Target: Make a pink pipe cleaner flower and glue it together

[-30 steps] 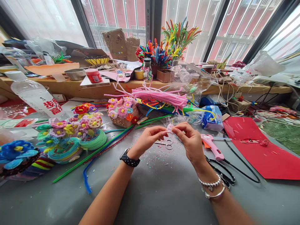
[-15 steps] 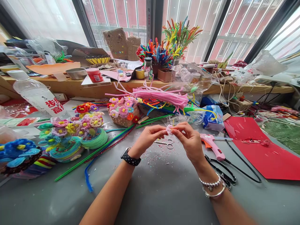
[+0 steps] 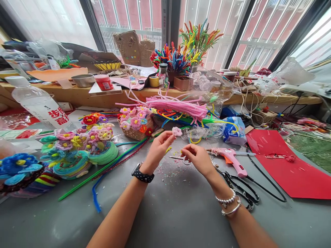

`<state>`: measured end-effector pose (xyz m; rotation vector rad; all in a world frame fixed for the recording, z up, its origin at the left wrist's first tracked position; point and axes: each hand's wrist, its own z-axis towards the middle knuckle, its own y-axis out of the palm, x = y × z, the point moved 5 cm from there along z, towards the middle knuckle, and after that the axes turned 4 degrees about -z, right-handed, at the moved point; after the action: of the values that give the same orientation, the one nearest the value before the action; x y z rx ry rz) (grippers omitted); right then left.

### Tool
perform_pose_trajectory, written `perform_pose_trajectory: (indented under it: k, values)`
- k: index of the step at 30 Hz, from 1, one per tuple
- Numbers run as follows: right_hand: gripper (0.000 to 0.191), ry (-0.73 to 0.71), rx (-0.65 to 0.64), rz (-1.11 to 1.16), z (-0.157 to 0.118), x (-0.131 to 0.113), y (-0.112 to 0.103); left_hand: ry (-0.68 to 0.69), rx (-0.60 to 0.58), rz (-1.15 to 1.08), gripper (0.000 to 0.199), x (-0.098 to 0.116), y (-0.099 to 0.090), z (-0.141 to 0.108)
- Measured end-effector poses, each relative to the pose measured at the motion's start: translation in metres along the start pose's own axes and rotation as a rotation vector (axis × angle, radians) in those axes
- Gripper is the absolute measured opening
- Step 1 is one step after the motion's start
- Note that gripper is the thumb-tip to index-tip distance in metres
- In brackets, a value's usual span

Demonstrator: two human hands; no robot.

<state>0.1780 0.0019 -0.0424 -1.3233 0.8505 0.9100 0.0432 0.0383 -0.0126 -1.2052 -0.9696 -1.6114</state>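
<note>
My left hand (image 3: 160, 150) is closed, with a small pale pink fuzzy flower (image 3: 177, 131) pinched between thumb and fingers, raised above the table. A little to the right and lower, my right hand (image 3: 199, 156) has its fingers curled together at the handles of small scissors (image 3: 178, 157). The scissors lie on the table and the hand partly covers them. Whether the fingertips grip anything is hidden. Small yellow bits (image 3: 168, 149) and glitter lie near the scissors.
A pink glue gun (image 3: 234, 162), black-handled scissors (image 3: 241, 187) and red card (image 3: 292, 165) lie at right. Behind are a bundle of pink pipe cleaners (image 3: 178, 106) and a basket of fuzzy flowers (image 3: 134, 131). More flower pots (image 3: 103, 156) and a bottle (image 3: 38, 103) stand at left.
My hands have parted. The pink flower, held by both before, stays in my left hand, slightly higher and to the left. My right hand has dropped to the small scissors.
</note>
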Motion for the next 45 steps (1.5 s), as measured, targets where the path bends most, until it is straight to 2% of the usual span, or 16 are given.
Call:
perform_pose_trajectory:
  k: [5,8,14,18,24,30,34,37,41,45]
  values:
    - [0.017,0.021,-0.028,0.167,0.001,0.003,0.001,0.179,0.055,0.223,0.014,0.007,-0.002,-0.002]
    - [0.016,0.019,0.002,0.268,0.001,0.001,-0.002,0.225,0.045,0.272,0.011,0.012,-0.001,-0.002]
    - [0.013,-0.010,0.087,0.476,-0.002,-0.005,-0.010,0.185,-0.063,0.233,0.013,0.009,0.005,-0.001]
    - [0.015,-0.057,0.140,0.530,-0.004,-0.010,-0.015,0.151,-0.097,0.246,0.013,0.004,0.007,-0.001]
    - [0.018,0.068,0.123,0.599,-0.004,-0.005,-0.012,0.128,-0.127,0.236,0.011,0.005,0.008,-0.001]
    - [0.022,0.081,0.080,0.563,-0.004,-0.007,-0.016,0.097,-0.150,0.341,0.012,-0.003,0.008,0.001]
    - [0.024,0.020,0.041,0.415,-0.005,-0.011,-0.015,0.086,-0.153,0.426,0.012,-0.008,0.009,0.001]
    - [0.022,-0.051,0.140,0.245,-0.006,-0.014,-0.018,0.069,-0.128,0.409,0.012,-0.010,0.010,0.001]
    - [0.020,-0.084,0.306,0.102,-0.009,-0.015,-0.025,0.010,-0.047,0.278,0.025,-0.011,0.012,-0.001]
    - [0.020,-0.104,0.335,0.072,-0.010,-0.015,-0.024,-0.066,-0.130,0.215,0.032,-0.013,0.023,-0.007]
